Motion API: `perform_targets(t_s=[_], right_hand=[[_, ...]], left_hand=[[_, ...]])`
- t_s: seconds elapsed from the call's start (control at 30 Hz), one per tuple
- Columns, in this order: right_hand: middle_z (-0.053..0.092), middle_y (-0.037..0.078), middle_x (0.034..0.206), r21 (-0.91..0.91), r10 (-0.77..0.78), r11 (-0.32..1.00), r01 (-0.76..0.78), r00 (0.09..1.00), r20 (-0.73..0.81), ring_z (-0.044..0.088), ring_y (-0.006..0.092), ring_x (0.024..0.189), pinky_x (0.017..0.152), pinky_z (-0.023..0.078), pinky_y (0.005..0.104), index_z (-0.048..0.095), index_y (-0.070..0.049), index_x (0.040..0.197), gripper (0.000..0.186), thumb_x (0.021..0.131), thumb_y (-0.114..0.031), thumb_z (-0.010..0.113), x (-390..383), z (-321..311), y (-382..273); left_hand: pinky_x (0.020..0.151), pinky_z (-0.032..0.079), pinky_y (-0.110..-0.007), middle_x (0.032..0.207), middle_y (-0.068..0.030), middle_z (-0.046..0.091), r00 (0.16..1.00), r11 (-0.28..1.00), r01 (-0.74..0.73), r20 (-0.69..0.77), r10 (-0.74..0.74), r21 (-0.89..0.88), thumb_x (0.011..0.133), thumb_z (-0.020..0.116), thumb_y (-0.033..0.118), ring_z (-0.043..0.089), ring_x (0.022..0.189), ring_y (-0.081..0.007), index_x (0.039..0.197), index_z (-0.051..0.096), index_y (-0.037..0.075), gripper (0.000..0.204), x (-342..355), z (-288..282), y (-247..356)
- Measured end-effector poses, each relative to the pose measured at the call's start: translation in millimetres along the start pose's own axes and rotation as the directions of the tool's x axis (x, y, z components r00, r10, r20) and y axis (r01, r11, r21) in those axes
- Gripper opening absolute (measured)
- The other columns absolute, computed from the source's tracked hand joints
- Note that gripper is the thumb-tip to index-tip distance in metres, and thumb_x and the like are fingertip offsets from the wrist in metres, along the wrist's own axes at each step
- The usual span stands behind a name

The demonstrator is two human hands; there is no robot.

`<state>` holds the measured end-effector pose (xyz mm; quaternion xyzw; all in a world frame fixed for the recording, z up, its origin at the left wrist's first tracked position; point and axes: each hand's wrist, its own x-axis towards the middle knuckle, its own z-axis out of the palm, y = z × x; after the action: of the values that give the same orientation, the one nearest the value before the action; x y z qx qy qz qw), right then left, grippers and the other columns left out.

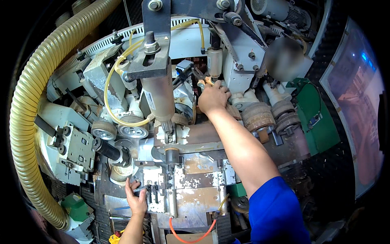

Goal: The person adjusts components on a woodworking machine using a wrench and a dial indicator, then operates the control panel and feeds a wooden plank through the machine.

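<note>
My right hand (214, 97) reaches far into the machine, its fingers closed around a pair of pliers with orange-yellow grips (209, 80). The dark jaws of the pliers point up and left, beside a pale cylinder (214, 63). Part of the grip is hidden under my fingers. Near the front, my left hand (137, 199) is held with thumb and fingers apart. It is nearest to a small black clamp fitting (152, 193) on a worn metal plate; whether it touches the fitting I cannot tell.
A large ribbed yellow hose (30, 93) curves down the left. An upright air cylinder (157, 95) stands mid-machine. Worn rollers (258, 116) sit right of my right hand, with a green guard (317, 118) beyond. An orange air tube (193, 240) loops at the front.
</note>
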<state>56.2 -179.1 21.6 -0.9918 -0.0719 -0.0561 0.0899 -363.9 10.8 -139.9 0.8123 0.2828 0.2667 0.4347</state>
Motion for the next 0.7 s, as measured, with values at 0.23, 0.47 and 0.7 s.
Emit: perform_targets(t_s=[0.23, 0.47, 0.7], right_hand=[[0.044, 0.023, 0.150, 0.074, -0.001, 0.997, 0.002, 1.000, -0.013, 0.047, 0.0464, 0.134, 0.111, 0.035, 0.0605, 0.063, -0.005, 0.136, 0.044, 0.095, -0.021, 0.057, 3.7, 4.3, -0.9], [0.051, 0.018, 0.138, 0.063, -0.035, 0.997, 0.041, 0.996, -0.082, 0.051, 0.0414, 0.126, 0.105, 0.039, 0.0581, 0.068, -0.007, 0.128, 0.038, 0.094, -0.021, 0.058, 6.3, 7.5, 5.0], [0.052, 0.018, 0.137, 0.053, -0.071, 0.996, 0.077, 0.993, -0.097, 0.053, 0.0417, 0.124, 0.104, 0.040, 0.0587, 0.068, -0.007, 0.127, 0.036, 0.095, -0.021, 0.058, 4.0, 4.4, 6.2]], left_hand=[[0.113, 0.041, -0.042, 0.118, -0.0168, 0.069, 1.000, 1.000, 0.025, -0.010, -0.025, -0.017, 0.081, 0.073, 0.006, 0.060, 0.123, -0.0311, 0.159, 0.032, 0.002, 0.088, -1.0, 0.4, 2.9], [0.114, 0.040, -0.042, 0.118, -0.0172, 0.070, 1.000, 1.000, 0.004, -0.006, -0.004, 0.016, 0.080, 0.072, 0.006, 0.060, 0.125, -0.0314, 0.158, 0.032, 0.002, 0.088, -0.7, 0.0, -1.6], [0.113, 0.041, -0.042, 0.117, -0.0182, 0.069, 1.000, 1.000, -0.011, -0.003, 0.011, 0.018, 0.081, 0.072, 0.007, 0.060, 0.124, -0.0308, 0.159, 0.032, 0.002, 0.088, -1.3, -0.7, 0.1]])
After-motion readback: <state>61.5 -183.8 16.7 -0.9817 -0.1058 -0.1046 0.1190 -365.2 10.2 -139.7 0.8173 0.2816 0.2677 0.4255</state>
